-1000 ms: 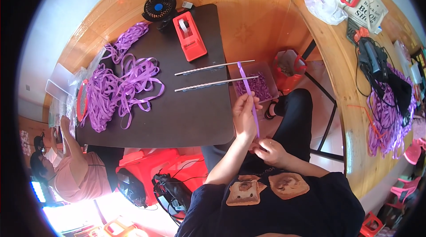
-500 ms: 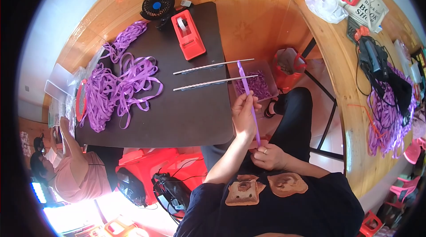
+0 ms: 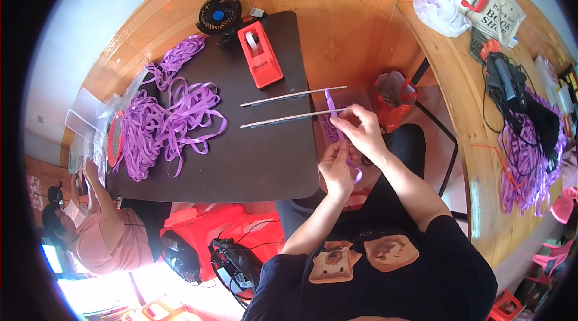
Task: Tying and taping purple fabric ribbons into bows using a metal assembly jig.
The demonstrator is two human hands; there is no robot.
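Observation:
Two thin metal rods (image 3: 283,119) lie side by side on the dark table and stick out past its right edge. A narrow purple ribbon (image 3: 331,103) loops over their far ends and runs down toward me. My left hand (image 3: 337,169) is closed on the ribbon below the rods, and a loose tail hangs beside its fingers. Just above it, my right hand (image 3: 363,134) is closed on the ribbon by the tip of the nearer rod. Its fingertips partly cover that spot. Under the rods, a clear plastic box with purple ribbon pieces (image 3: 330,131) is partly hidden.
Purple ribbon heaps (image 3: 141,134) cover the table's left side. A red tape dispenser (image 3: 262,59) and black fan (image 3: 218,15) stand at the back. A red bag (image 3: 394,98) is beyond the box. The wooden table (image 3: 463,98) holds more ribbon. Another person (image 3: 108,231) sits at left.
My right hand has risen from the ribbon's lower end to the nearer rod. My left hand has moved lower along the ribbon. The view has shifted slightly.

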